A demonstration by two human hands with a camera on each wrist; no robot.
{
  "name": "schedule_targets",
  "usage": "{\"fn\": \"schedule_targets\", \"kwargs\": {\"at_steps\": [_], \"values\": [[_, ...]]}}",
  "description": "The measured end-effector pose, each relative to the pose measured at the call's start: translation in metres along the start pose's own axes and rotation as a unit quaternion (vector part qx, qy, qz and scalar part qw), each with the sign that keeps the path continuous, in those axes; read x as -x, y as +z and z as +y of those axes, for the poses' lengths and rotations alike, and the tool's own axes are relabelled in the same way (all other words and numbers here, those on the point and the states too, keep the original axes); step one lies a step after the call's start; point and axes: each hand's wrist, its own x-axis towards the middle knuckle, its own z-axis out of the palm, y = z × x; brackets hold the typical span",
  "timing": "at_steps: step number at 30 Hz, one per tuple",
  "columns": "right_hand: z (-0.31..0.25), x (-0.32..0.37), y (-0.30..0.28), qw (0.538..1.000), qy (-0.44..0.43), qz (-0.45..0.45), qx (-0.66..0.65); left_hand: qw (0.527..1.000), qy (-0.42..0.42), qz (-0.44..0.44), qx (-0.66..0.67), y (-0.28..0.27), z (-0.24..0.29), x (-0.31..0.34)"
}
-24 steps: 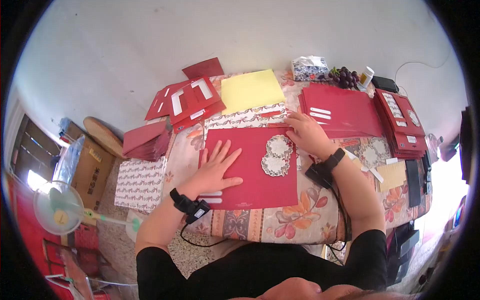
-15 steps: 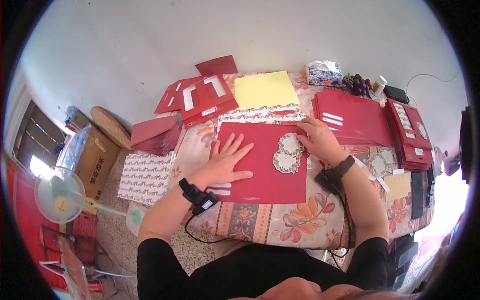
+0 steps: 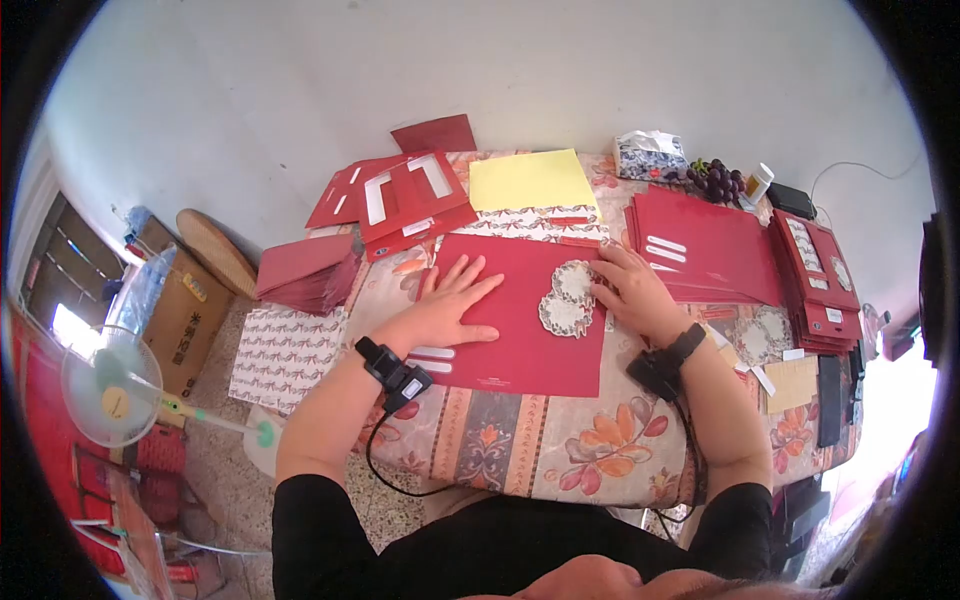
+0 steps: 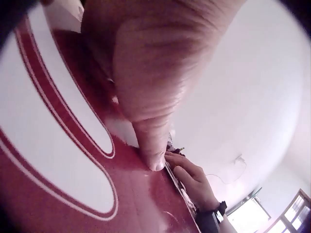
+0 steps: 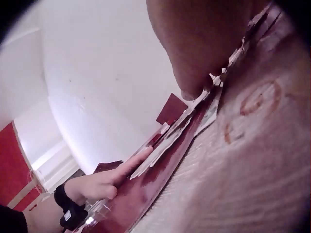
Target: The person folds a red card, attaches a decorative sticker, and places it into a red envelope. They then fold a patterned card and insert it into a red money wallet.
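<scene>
A dark red sheet (image 3: 515, 360) lies on the table in front of the person, with two white rounded strips (image 3: 432, 360) near its lower left corner. Flat on its left part rests the left hand (image 3: 455, 308), fingers spread and thumb pointing right. Toward the sheet's right edge sit overlapping cream floral cutouts (image 3: 567, 312). The right hand (image 3: 640, 295) touches there, its fingers slightly bent and its thumb beside the cutouts. In the right wrist view, the right thumb (image 5: 192, 90) comes down at the paper edges. Behind the red sheet shows a ribbon-patterned sheet (image 3: 510, 223).
Yellow paper (image 3: 530, 180) lies farther back. Red sheets (image 3: 710, 240) and stacked red folders (image 3: 820, 280) are at the right. Red pieces with cut-out windows (image 3: 410, 205), a red stack (image 3: 305, 270) and another patterned sheet (image 3: 285, 355) are at the left. A tissue box (image 3: 648, 157) stands by grapes (image 3: 715, 180).
The right hand has moved from the red sheet's far right corner toward the person, down beside the floral cutouts. The left hand stays spread on the sheet. The head view has shifted slightly.
</scene>
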Motion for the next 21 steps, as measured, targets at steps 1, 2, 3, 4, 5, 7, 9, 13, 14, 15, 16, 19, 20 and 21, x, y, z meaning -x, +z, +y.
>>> {"fn": "schedule_targets", "kwargs": {"at_steps": [1, 2, 3, 4, 5, 7, 9, 13, 14, 15, 16, 19, 20, 21], "values": [[-0.001, 0.000, 0.001, 1.000, 0.005, 0.003, 0.004, 1.000, -0.008, -0.004, -0.014, -0.001, -0.001, -0.002], [-0.001, -0.001, 0.001, 1.000, 0.006, 0.002, 0.004, 0.999, -0.015, -0.007, -0.028, -0.002, -0.002, -0.005], [-0.002, -0.001, 0.000, 1.000, 0.017, 0.009, -0.005, 1.000, -0.015, -0.009, -0.026, -0.003, -0.003, -0.007], [-0.002, -0.001, 0.000, 0.999, 0.028, 0.016, -0.013, 1.000, -0.019, -0.007, -0.023, -0.003, -0.004, -0.009], [-0.002, -0.002, 0.001, 0.999, 0.029, 0.013, -0.011, 1.000, -0.023, -0.003, -0.019, -0.004, -0.005, -0.013], [0.000, -0.002, 0.000, 0.999, 0.039, 0.019, -0.027, 1.000, -0.019, 0.007, 0.001, -0.007, -0.002, -0.013], [-0.001, -0.002, -0.002, 0.999, 0.037, 0.019, -0.026, 0.999, -0.014, 0.043, -0.002, -0.007, -0.002, -0.013], [0.001, -0.001, 0.001, 0.998, 0.039, 0.022, -0.040, 0.988, 0.035, 0.115, -0.101, -0.006, 0.014, -0.001], [0.000, -0.001, 0.000, 0.998, 0.041, 0.023, -0.039, 0.992, 0.046, 0.095, -0.069, -0.005, 0.024, 0.006], [-0.002, -0.002, -0.001, 0.998, 0.037, 0.022, -0.041, 0.995, 0.057, 0.076, -0.038, -0.004, 0.034, 0.013], [-0.003, -0.002, -0.001, 0.998, 0.034, 0.021, -0.043, 0.997, 0.044, 0.039, -0.043, 0.000, 0.044, 0.021], [0.006, 0.000, 0.004, 0.999, -0.014, -0.026, 0.029, 0.997, 0.066, 0.016, -0.041, 0.011, 0.062, 0.044], [0.007, 0.001, 0.005, 0.999, -0.012, -0.025, 0.029, 0.997, 0.065, 0.002, -0.038, 0.010, 0.065, 0.050], [0.006, 0.001, 0.004, 0.999, -0.013, -0.023, 0.028, 0.997, 0.066, 0.002, -0.038, 0.009, 0.066, 0.055]]}}
